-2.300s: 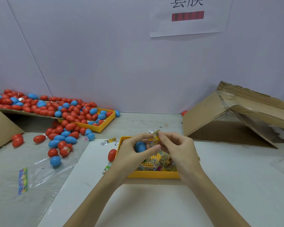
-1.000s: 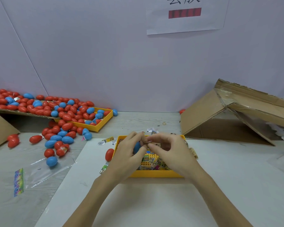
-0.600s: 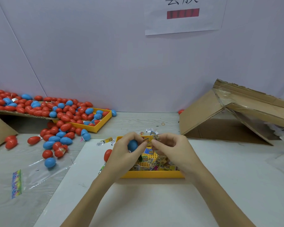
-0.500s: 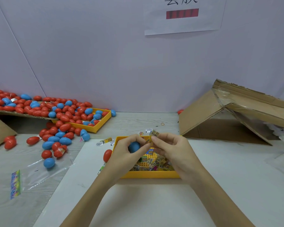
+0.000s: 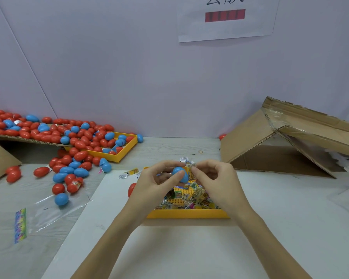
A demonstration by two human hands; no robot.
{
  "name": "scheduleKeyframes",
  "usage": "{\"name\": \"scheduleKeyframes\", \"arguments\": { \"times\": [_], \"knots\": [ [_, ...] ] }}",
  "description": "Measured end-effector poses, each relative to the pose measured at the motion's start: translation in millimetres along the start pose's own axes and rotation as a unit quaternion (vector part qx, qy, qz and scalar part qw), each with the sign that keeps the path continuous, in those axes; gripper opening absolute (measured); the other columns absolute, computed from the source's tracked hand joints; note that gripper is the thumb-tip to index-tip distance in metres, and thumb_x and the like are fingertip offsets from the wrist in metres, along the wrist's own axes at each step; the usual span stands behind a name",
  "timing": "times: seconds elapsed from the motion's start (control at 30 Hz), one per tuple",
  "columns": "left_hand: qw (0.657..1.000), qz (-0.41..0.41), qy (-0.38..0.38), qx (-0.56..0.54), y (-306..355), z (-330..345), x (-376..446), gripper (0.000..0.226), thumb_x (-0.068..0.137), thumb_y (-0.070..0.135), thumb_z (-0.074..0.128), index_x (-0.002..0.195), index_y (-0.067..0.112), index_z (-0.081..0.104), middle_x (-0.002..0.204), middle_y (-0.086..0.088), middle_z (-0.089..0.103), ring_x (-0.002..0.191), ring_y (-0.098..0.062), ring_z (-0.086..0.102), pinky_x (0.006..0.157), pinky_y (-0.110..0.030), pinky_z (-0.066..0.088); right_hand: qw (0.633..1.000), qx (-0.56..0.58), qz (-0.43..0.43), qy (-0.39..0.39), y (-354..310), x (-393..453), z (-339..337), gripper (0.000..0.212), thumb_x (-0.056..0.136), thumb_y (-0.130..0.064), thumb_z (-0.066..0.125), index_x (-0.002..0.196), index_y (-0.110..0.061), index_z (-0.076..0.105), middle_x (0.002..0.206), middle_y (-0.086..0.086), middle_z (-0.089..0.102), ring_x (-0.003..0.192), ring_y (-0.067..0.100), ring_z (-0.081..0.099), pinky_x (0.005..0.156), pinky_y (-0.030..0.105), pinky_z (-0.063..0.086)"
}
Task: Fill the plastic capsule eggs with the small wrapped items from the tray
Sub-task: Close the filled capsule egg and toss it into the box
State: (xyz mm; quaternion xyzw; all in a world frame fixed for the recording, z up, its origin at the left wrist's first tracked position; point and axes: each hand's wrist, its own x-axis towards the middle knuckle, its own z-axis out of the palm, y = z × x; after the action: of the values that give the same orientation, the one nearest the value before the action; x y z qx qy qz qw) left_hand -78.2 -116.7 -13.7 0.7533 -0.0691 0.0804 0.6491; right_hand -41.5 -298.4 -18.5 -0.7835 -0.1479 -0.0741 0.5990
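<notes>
— Item, location?
— Blue egg, pinched in my left hand above the yellow tray; wrapped item in my right hand's grip.
— Handling?
— Fold wrapper small, seat fully, then close.

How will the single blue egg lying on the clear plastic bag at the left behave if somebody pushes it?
The blue egg is smooth and rounded, so it would probably roll, curving because one end is narrower. It looks like thin hollow plastic, so likely light. The clear plastic bag under it looks slick and wrinkled, so the egg may skid or stop at a crease.
</notes>
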Motion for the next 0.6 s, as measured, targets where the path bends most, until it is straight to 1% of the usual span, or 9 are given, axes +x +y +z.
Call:
{"name": "scheduleKeyframes", "arguments": {
  "times": [0.07, 0.13, 0.23, 0.33, 0.37, 0.47, 0.6],
  "knots": [
    [1.000, -0.007, -0.018, -0.013, 0.5, -1.6, -0.2, 0.024, 0.100, 0.018, 0.062, 0.122, 0.021, 0.072, 0.107, 0.003, 0.075, 0.093, -0.018, 0.075, 0.080, -0.016, 0.054, 0.999, -0.035, -0.026, -0.004, 0.9, 0.0, 1.3, 0.010, 0.095, -0.022, 0.072, 0.087, -0.029, 0.075, 0.073, -0.013, 0.072, 0.073, 0.005, 0.068, 0.067, 0.016, 0.053],
    [0.999, -0.006, -0.033, -0.016, 0.8, -2.9, -0.8, 0.027, 0.103, 0.014, 0.057, 0.124, 0.019, 0.071, 0.110, -0.001, 0.075, 0.092, -0.018, 0.075, 0.083, -0.018, 0.053, 0.997, -0.059, -0.042, -0.001, 2.1, 0.0, 1.3, 0.011, 0.095, -0.023, 0.072, 0.087, -0.031, 0.074, 0.070, -0.015, 0.070, 0.073, 0.002, 0.066, 0.066, 0.014, 0.051],
    [0.999, -0.004, -0.035, 0.007, 0.2, -2.6, -1.4, 0.029, 0.103, 0.012, 0.055, 0.126, 0.021, 0.071, 0.111, 0.001, 0.075, 0.088, -0.014, 0.074, 0.083, -0.019, 0.053, 0.996, -0.074, -0.054, -0.009, 2.8, 0.0, 1.4, 0.008, 0.096, -0.023, 0.070, 0.091, -0.024, 0.077, 0.074, -0.012, 0.071, 0.075, 0.004, 0.067, 0.068, 0.018, 0.053],
    [0.999, -0.006, -0.027, 0.024, -0.2, -2.4, -1.5, 0.029, 0.104, 0.012, 0.055, 0.124, 0.024, 0.071, 0.108, 0.003, 0.074, 0.082, -0.008, 0.070, 0.080, -0.018, 0.054, 0.995, -0.079, -0.052, -0.021, 2.7, 0.5, 1.3, 0.013, 0.098, -0.024, 0.067, 0.096, -0.019, 0.078, 0.078, -0.008, 0.073, 0.078, 0.009, 0.069, 0.072, 0.026, 0.057],
    [0.999, -0.008, -0.024, 0.026, -0.1, -2.6, -1.5, 0.029, 0.104, 0.012, 0.054, 0.124, 0.025, 0.071, 0.107, 0.003, 0.074, 0.081, -0.008, 0.069, 0.079, -0.018, 0.054, 0.995, -0.079, -0.050, -0.023, 2.8, 0.6, 1.0, 0.014, 0.099, -0.025, 0.066, 0.097, -0.019, 0.078, 0.079, -0.008, 0.074, 0.079, 0.010, 0.070, 0.073, 0.027, 0.058],
    [0.999, -0.010, -0.022, 0.035, 1.3, -2.9, -1.6, 0.029, 0.104, 0.014, 0.054, 0.125, 0.027, 0.071, 0.107, 0.002, 0.073, 0.082, -0.008, 0.069, 0.080, -0.019, 0.054, 0.996, -0.074, -0.045, -0.031, 3.2, 0.2, 0.8, 0.017, 0.100, -0.024, 0.063, 0.102, -0.017, 0.079, 0.083, -0.009, 0.075, 0.080, 0.005, 0.072, 0.076, 0.023, 0.059],
    [0.999, -0.006, -0.023, 0.047, 3.3, -2.1, -2.5, 0.030, 0.104, 0.013, 0.054, 0.127, 0.025, 0.069, 0.110, 0.001, 0.072, 0.083, -0.005, 0.068, 0.078, -0.017, 0.054, 0.996, -0.075, -0.044, -0.033, 3.1, -0.8, 2.1, 0.019, 0.100, -0.025, 0.063, 0.108, -0.018, 0.079, 0.087, -0.010, 0.076, 0.079, 0.002, 0.072, 0.078, 0.025, 0.060]
  ]
}}
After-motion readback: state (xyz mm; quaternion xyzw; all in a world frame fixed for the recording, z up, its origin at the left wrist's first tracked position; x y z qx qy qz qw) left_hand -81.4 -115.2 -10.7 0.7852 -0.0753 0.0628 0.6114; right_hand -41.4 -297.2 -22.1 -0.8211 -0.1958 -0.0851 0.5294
